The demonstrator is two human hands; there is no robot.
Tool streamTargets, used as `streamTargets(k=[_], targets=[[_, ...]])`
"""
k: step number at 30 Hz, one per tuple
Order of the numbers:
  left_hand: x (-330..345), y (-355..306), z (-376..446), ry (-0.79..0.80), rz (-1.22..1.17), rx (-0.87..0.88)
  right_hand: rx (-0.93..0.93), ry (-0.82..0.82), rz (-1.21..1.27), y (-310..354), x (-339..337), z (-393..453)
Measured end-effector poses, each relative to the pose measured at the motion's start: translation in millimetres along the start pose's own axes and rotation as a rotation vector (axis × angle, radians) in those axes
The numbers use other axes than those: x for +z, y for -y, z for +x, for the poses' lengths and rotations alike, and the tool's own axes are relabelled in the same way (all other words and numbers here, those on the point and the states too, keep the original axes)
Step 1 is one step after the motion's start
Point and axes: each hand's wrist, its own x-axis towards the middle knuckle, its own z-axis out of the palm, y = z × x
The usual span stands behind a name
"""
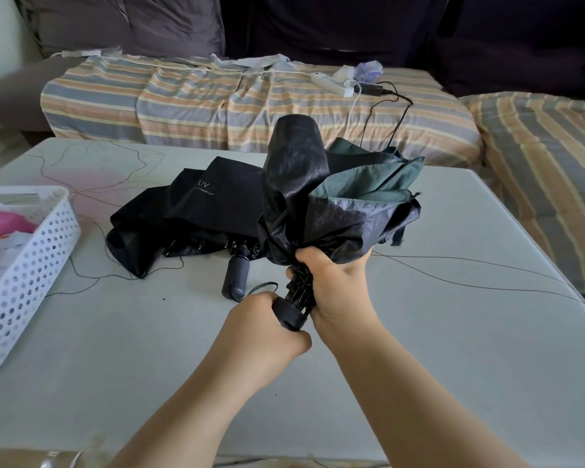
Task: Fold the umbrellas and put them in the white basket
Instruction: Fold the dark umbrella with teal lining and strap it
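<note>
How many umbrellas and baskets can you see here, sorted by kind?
Umbrellas: 2, the held umbrella gripped by the left hand and right hand, and the black umbrella lying on the table.
Baskets: 1, the white basket.
Total: 3

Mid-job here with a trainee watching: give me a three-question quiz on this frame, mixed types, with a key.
1. True or false: the left hand grips the handle of the green-lined umbrella.
2. What lies in the basket? A) something pink B) a black umbrella C) a power strip
3. Fill in: the other umbrella lies on the ____.

Key: 1 true. 2 A. 3 table; the right hand grips the held umbrella's canopy base.
</note>
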Motion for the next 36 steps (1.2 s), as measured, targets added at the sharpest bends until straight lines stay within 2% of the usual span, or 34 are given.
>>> streamTargets(k=[4, 7, 10, 13, 17, 19, 21, 25, 31, 36], targets=[[1.1, -1.0, -0.3, -0.096, 0.059, 0.027, 0.007, 0.019, -0.011, -1.1, 0.5, -0.1], [2.0, -3.2, -0.4, -0.170, 0.166, 0.070, 0.041, -0.005, -0.004, 2.1, 0.5, -1.8], [3.8, -5.3, 0.4, -0.219, 0.278, 0.101, 0.072, 0.049, 0.012, 6.9, -6.1, -2.4], [6.3, -5.9, 0.7, -0.285, 0.417, 0.117, 0.079, 0.075, -0.077, 12.5, -6.7, 0.2], [7.5, -7.7, -0.6, -0.362, 0.538, 0.163, 0.222, 0.079, -0.174, 20.4, -9.3, 3.0], [10.2, -7.0, -0.6, -0.376, 0.584, 0.183, 0.288, 0.073, -0.134, 22.5, -12.4, 1.8], [15.4, -3.2, 1.4, -0.430, 0.597, 0.285, 0.305, -0.006, -0.075, 21.6, -10.8, -0.4], [20.3, -5.8, -0.4, -0.390, 0.525, 0.394, 0.257, -0.162, 0.003, 16.4, -7.8, -2.8], [30.4, -3.4, -5.4, -0.384, 0.535, 0.428, 0.165, -0.186, -0.071, 17.9, -5.4, -4.7], [40.5, 5.2, -2.3, -0.412, 0.587, 0.452, 0.273, -0.142, -0.138, 25.3, -11.1, -0.8]])
